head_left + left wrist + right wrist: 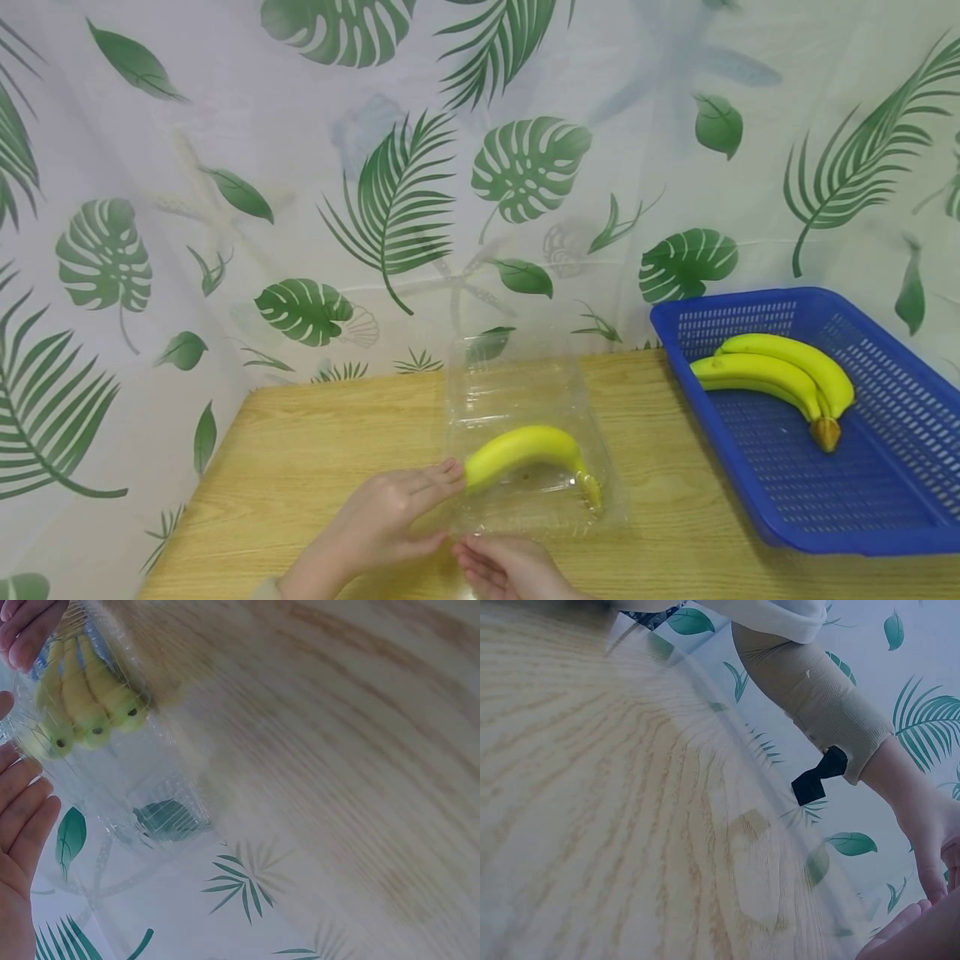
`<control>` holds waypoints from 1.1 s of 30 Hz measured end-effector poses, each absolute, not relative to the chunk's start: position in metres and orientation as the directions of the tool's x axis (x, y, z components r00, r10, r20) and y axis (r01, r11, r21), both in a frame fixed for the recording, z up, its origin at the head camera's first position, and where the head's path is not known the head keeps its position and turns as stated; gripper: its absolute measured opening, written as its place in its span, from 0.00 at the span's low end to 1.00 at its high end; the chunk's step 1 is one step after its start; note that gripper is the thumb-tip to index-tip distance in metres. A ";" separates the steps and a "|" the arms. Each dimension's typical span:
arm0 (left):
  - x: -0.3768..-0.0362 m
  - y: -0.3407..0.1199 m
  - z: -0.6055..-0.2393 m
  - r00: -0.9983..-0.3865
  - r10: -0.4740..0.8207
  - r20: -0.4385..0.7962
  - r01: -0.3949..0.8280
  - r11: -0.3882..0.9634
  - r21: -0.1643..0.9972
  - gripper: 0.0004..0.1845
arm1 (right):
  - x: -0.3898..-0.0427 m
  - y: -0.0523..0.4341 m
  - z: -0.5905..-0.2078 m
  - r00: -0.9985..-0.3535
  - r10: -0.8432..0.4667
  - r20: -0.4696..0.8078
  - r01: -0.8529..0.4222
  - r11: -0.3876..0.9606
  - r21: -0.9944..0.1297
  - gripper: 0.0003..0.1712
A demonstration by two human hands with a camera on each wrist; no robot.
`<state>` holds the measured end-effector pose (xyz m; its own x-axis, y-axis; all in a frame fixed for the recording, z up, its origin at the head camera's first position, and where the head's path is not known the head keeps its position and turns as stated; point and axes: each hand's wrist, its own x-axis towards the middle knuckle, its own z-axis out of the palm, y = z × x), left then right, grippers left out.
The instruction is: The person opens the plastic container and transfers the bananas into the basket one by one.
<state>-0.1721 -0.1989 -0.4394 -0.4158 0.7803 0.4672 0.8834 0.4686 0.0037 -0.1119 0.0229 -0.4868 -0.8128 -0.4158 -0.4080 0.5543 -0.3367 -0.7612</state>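
A clear plastic clamshell box (517,400) lies on the table with its lid raised at the back. In its front half rests one yellow banana (525,446), curved, its stem end to the right. My left hand (386,508) is at the box's left side, fingers extended and their tips beside the banana's left end. In the left wrist view, the straight fingers (26,814) lie along the plastic. My right hand (513,567) is at the front left corner, fingers bent; whether it pinches the rim is hidden.
A blue slotted basket (723,458) stands at the right with a bunch of bananas (780,375) in it. The wooden table (322,442) ends at a leaf-printed cloth (420,208) behind.
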 end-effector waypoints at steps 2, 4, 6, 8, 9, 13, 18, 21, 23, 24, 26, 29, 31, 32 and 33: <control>-0.173 -0.198 -0.439 -0.408 0.780 0.474 0.885 0.466 -0.003 0.33 | -0.111 0.022 -0.486 -0.815 -0.410 -0.408 0.551 -0.332 -0.766 0.16; -0.173 -0.197 -0.439 -0.396 0.781 0.484 0.889 0.458 -0.013 0.32 | -0.111 0.022 -0.485 -0.816 -0.405 -0.412 0.551 -0.331 -0.767 0.15; -0.174 -0.196 -0.438 -0.380 0.783 0.493 0.893 0.450 -0.026 0.32 | -0.111 0.021 -0.485 -0.818 -0.400 -0.414 0.550 -0.331 -0.767 0.15; -0.175 -0.196 -0.438 -0.365 0.785 0.500 0.896 0.442 -0.039 0.32 | -0.110 0.021 -0.485 -0.819 -0.396 -0.415 0.549 -0.332 -0.767 0.14; -0.175 -0.196 -0.438 -0.361 0.785 0.503 0.897 0.439 -0.040 0.32 | -0.111 0.021 -0.485 -0.820 -0.393 -0.417 0.549 -0.331 -0.767 0.14; -0.176 -0.196 -0.439 -0.355 0.781 0.514 0.898 0.438 -0.045 0.31 | -0.111 0.021 -0.484 -0.818 -0.384 -0.427 0.554 -0.329 -0.765 0.14; -0.176 -0.195 -0.440 -0.351 0.776 0.523 0.900 0.435 -0.041 0.31 | -0.111 0.019 -0.484 -0.811 -0.381 -0.444 0.567 -0.327 -0.756 0.14; -0.177 -0.194 -0.440 -0.356 0.772 0.526 0.900 0.435 -0.029 0.30 | -0.111 0.018 -0.483 -0.809 -0.379 -0.450 0.572 -0.329 -0.751 0.14; -0.177 -0.194 -0.441 -0.358 0.769 0.529 0.899 0.437 -0.027 0.30 | -0.112 0.018 -0.483 -0.809 -0.376 -0.452 0.573 -0.332 -0.749 0.14; -0.177 -0.194 -0.441 -0.356 0.769 0.532 0.899 0.436 -0.029 0.30 | -0.112 0.019 -0.483 -0.810 -0.376 -0.451 0.572 -0.333 -0.750 0.14; -0.178 -0.194 -0.442 -0.356 0.767 0.534 0.899 0.437 -0.028 0.30 | -0.112 0.019 -0.483 -0.811 -0.374 -0.450 0.571 -0.334 -0.750 0.14; -0.179 -0.194 -0.442 -0.350 0.765 0.541 0.901 0.432 -0.029 0.29 | -0.112 0.019 -0.483 -0.813 -0.368 -0.451 0.568 -0.335 -0.751 0.14; -0.178 -0.194 -0.442 -0.353 0.765 0.538 0.901 0.434 -0.026 0.28 | -0.112 0.018 -0.483 -0.813 -0.361 -0.457 0.571 -0.337 -0.749 0.13; -0.178 -0.193 -0.441 -0.357 0.765 0.535 0.900 0.436 -0.023 0.28 | -0.112 0.018 -0.482 -0.813 -0.358 -0.459 0.571 -0.337 -0.748 0.13; -0.178 -0.193 -0.441 -0.356 0.766 0.535 0.900 0.435 -0.025 0.27 | -0.112 0.018 -0.482 -0.814 -0.355 -0.460 0.571 -0.337 -0.749 0.13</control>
